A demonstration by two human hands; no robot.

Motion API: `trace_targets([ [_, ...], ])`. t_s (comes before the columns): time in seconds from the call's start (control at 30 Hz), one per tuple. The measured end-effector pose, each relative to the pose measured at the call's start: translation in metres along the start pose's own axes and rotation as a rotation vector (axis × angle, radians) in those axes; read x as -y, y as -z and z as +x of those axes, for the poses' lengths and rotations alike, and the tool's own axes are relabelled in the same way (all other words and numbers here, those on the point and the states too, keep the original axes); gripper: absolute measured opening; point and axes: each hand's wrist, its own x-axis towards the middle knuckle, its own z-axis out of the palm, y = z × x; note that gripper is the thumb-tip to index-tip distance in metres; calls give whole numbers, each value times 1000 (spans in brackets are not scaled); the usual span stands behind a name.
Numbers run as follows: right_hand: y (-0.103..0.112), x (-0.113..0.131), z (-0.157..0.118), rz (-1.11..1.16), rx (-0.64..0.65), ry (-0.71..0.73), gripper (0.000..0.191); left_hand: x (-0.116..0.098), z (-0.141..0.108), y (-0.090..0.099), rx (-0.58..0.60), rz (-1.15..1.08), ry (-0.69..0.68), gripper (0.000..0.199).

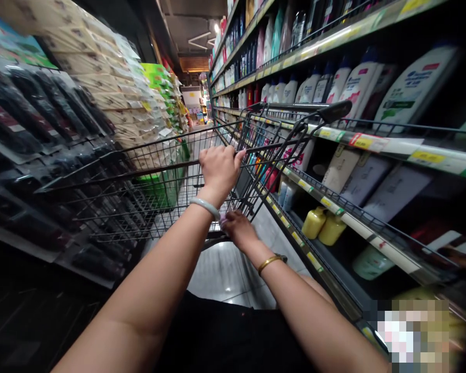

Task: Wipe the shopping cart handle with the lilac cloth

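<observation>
A black wire shopping cart (171, 199) stands turned sideways in front of me. My left hand (219, 167), with a pale bangle on its wrist, is closed over the cart's top bar. Lower down, my right hand (238, 229) has its fingers curled near the inner side of the basket; a gold bangle circles that wrist. At its fingertips shows a small lilac patch (224, 220), too unclear to name. The cart's handle (336, 111) points toward the right-hand shelves. No goods can be made out inside the basket.
Shelves with shampoo bottles (415, 85) and yellow bottles (330, 228) run close along the right. On the left hang black packaged goods (42, 109), with stacked beige packs (101, 77) beyond. A tiled floor (225, 269) runs down the narrow aisle. The lower right corner is blurred out.
</observation>
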Motion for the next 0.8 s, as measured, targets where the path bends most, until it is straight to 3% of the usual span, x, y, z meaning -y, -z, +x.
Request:
trace_targets([
  [0.1,8,-5,-1,-17,-48,-36,18,4,-2,-4,-39,-1,-18,62],
  [0.2,35,-5,12,-46,-258,5,25,10,-3,-6,-62,-3,-7,62],
  [0.27,41,-4,16,-70,-339,40,29,12,-3,-6,-67,-3,6,63],
  [0.33,28,-4,9,-89,-280,59,31,15,-2,-5,-60,0,16,62],
  [0.47,-23,-11,-22,-136,82,32,29,25,-1,0,-50,18,23,60],
  [0.57,-30,-16,-26,-150,109,-1,20,35,-1,3,-67,43,31,61],
  [0.63,-12,-15,-16,-145,53,20,21,42,-2,4,-79,56,42,62],
  [0.73,20,-9,1,-141,-182,71,29,49,-3,6,-74,59,73,63],
  [0.8,25,-5,5,-155,-298,67,32,53,-3,7,-68,53,91,63],
])
